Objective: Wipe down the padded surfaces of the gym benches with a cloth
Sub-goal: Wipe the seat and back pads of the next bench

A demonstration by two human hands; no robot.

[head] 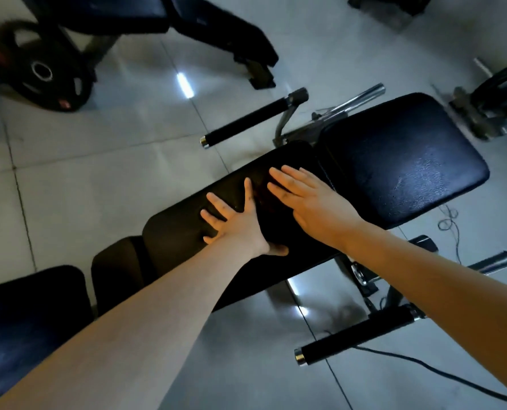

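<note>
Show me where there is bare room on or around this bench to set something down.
The seat pad beyond the right hand is bare. So is the floor between the long pad and the weight plate. The long pad's middle is crowded: the left hand and right hand lie flat on it.

Premises: a gym. Evidence: a black padded bench (403, 161) with foam-sleeved bars (255, 118) on either side; a second padded bench (216, 28) at the top edge of the glossy tiled floor (98, 173); a black weight plate (42, 71) lying near the floor's top-left corner.
</note>
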